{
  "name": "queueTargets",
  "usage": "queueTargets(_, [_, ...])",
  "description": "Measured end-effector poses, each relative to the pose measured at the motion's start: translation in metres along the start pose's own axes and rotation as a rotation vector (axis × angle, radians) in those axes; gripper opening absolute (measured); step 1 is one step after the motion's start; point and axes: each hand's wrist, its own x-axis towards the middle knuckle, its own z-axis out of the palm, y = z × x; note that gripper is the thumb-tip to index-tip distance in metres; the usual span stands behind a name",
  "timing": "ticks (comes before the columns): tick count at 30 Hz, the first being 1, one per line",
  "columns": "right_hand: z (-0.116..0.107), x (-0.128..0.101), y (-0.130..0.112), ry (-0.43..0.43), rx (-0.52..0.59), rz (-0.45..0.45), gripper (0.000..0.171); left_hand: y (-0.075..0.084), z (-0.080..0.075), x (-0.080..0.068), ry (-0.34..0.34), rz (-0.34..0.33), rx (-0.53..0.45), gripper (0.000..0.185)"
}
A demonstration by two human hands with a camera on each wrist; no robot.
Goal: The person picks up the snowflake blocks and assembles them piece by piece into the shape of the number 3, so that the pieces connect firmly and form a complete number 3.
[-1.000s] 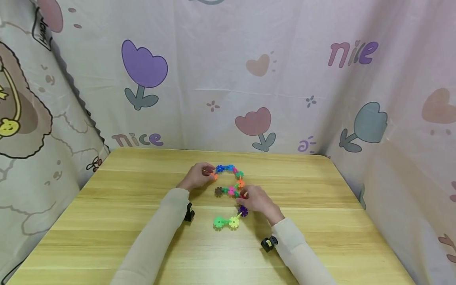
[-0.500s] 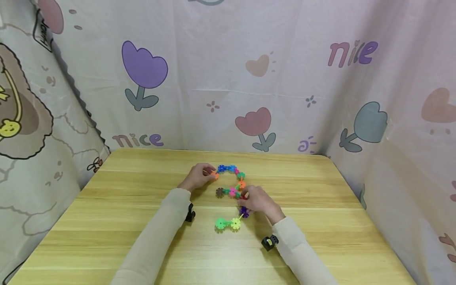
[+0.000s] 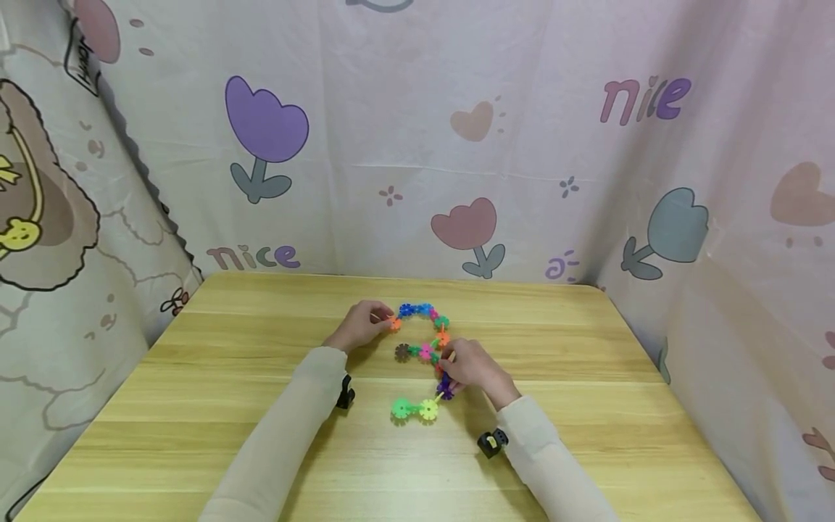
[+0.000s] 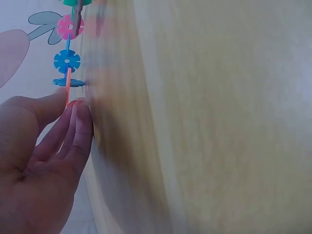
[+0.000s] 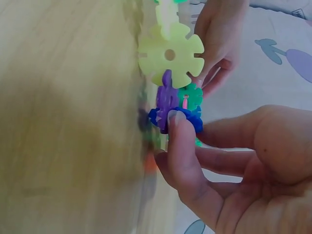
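A chain of interlocking snowflake discs in many colours lies on the wooden table, bent like a figure 3. At its upper left end my left hand pinches an orange disc between thumb and fingers; blue discs follow it in the left wrist view. My right hand is at the chain's right side. In the right wrist view its thumb and finger pinch a blue disc beside a purple disc. A pale yellow disc and a green disc form the near end.
A brown disc ends the chain's middle branch. The wooden table extends around both arms. A patterned curtain hangs behind the table and along its sides. Each wrist wears a small black camera.
The chain's near end swings slightly right, then a little back left. My right fingers shift slightly at the chain. The left hand keeps its pinch on the orange disc.
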Motion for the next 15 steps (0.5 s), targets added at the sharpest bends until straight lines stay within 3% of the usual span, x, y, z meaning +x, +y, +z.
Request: queueTargets(15, [-0.0035,-0.0001,0.0012,0.027,-0.062,0.015,0.016,-0.0001,0.0006,0.0,-0.006,-0.005,0.02,0.023])
